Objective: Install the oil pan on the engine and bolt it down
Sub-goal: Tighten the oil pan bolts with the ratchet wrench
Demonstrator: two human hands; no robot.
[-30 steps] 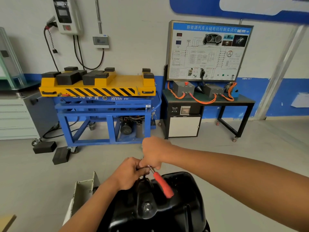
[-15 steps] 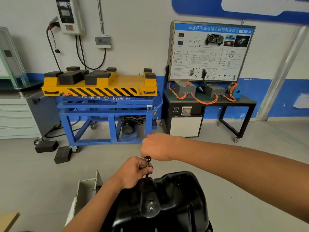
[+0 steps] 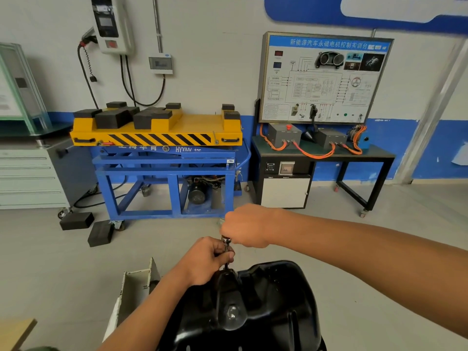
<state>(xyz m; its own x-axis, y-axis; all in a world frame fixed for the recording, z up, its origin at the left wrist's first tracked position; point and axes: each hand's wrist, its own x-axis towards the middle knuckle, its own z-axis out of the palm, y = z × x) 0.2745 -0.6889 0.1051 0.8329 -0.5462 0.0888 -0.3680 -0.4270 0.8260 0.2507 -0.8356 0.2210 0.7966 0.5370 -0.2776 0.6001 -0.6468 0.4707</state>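
the bolting step seems in hand. the black oil pan (image 3: pixel 273 300) sits low in front, the engine under it hidden. the left hand (image 3: pixel 206 260) curls round the thin upright shaft of the socket tool (image 3: pixel 226 243) at the pan's far edge. the right hand (image 3: pixel 244 225), arm stretched across, is a fist around the tool's top. next, i think, comes a turn with the shaft straight on the bolt.

This is an automotive training workshop. Beyond the right hand (image 3: pixel 244 225), a wiring-diagram training board (image 3: pixel 326 77) stands on a black desk (image 3: pixel 379 151) strung with orange cables (image 3: pixel 315 155). Beyond the left hand (image 3: pixel 205 260) are a blue-and-yellow lift cart (image 3: pixel 177 125), a wall charger (image 3: pixel 111 21) and a grey drawer cabinet (image 3: pixel 27 178).
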